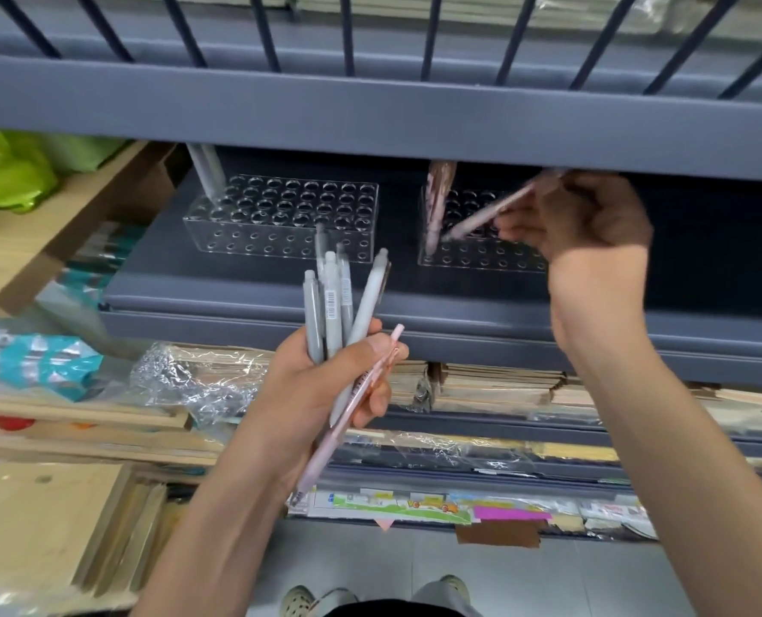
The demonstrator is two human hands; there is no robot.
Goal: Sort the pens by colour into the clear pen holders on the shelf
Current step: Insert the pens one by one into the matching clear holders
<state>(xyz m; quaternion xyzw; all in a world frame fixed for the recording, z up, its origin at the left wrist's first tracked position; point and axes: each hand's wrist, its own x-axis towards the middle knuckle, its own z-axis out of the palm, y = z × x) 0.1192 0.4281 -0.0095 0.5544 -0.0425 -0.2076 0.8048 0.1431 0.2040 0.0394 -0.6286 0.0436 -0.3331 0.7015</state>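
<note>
Grey shelf (pixel 236 289): right hand (pixel 586 220) pinches pale pink pen (pixel 481 219), blurred.

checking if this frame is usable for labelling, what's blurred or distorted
Head view: the right hand and its pink pen are smeared by motion; the left hand and its grey pens are sharp; the shelf edge bows from the wide lens; the right pen holder sits in shadow; plastic wrap shows glare.

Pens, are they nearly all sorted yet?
Not yet. Grey pens stand in the left holder, pink ones in the right holder. The right hand holds another pink pen at it. The left hand grips a grey bunch and a pink straggler, left to sort.
</note>
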